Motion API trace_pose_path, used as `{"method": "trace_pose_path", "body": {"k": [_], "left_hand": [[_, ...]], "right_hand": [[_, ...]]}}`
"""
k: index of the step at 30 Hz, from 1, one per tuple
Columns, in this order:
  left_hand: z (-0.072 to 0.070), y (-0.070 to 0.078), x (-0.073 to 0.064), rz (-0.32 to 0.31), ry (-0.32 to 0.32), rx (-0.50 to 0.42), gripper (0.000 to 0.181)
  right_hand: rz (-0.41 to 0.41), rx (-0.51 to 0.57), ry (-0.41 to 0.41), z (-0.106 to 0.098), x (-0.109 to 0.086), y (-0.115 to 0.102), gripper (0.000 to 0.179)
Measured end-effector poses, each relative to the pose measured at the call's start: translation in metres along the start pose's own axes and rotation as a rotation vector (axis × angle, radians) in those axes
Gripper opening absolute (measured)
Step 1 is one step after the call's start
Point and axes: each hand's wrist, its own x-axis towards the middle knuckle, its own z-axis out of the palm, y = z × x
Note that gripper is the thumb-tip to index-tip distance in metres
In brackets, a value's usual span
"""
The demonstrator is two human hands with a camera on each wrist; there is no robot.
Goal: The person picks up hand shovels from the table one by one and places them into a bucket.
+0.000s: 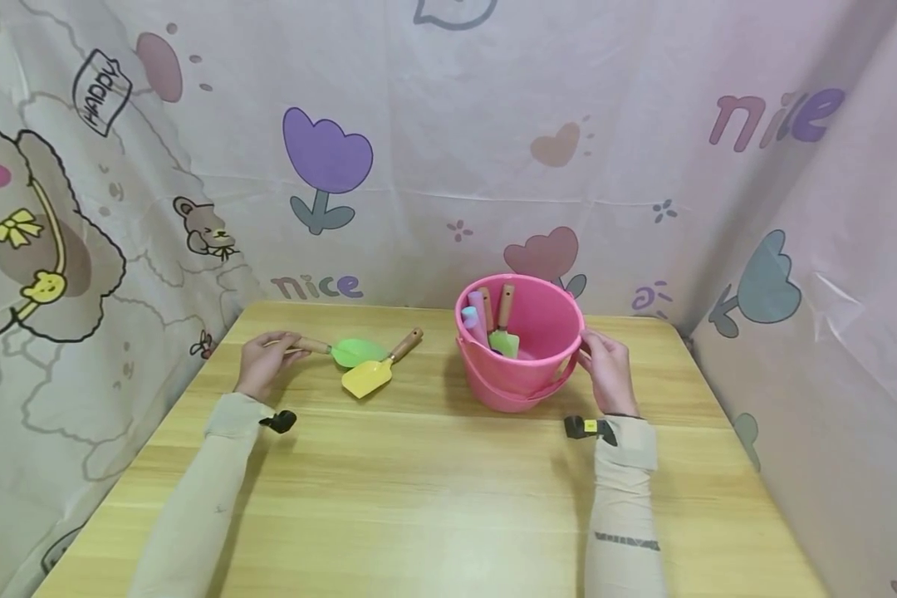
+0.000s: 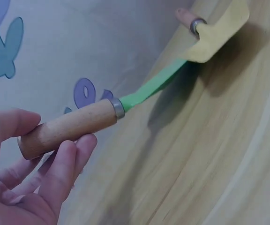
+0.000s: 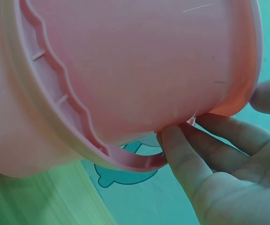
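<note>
My left hand pinches the wooden handle of a small green garden trowel. In the left wrist view that handle is raised above the table, while the far end of the green blade lies behind a yellow shovel. At the right, a pink bucket stands upright on the table. My right hand holds its right side near the rim, with the thumb at the rim and fingers against the outer wall. The bucket's handle hangs down around its front.
Inside the bucket are a green-bladed tool with a wooden handle, another wooden handle, and purple and light blue handle ends. The wooden table meets printed cloth at the back and both sides.
</note>
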Motion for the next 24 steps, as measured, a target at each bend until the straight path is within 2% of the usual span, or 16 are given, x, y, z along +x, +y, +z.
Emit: {"method": "trace_pose_path", "body": {"k": [6,9,13,16,20,24], "left_hand": [[-0.003,0.012,-0.026,0.0,-0.008,-0.067,0.034],[-0.007,0.012,-0.031,0.002,0.0,-0.124,0.028],[-0.008,0.013,-0.035,0.014,-0.008,-0.213,0.029],[-0.005,0.015,-0.037,0.038,-0.042,-0.296,0.032],[-0.001,0.018,-0.041,0.071,-0.089,-0.381,0.026],[0.006,0.022,-0.046,0.095,-0.11,-0.399,0.016]], "right_hand": [[0.009,0.012,0.012,0.001,0.003,0.002,0.045],[0.013,0.023,0.025,0.001,0.003,0.002,0.044],[0.012,0.043,0.043,0.002,0.003,0.001,0.044],[0.015,0.054,0.056,0.002,0.004,-0.001,0.044],[0.026,0.048,0.061,0.002,0.004,-0.001,0.044],[0.034,0.044,0.053,0.004,0.003,-0.001,0.045]]}}
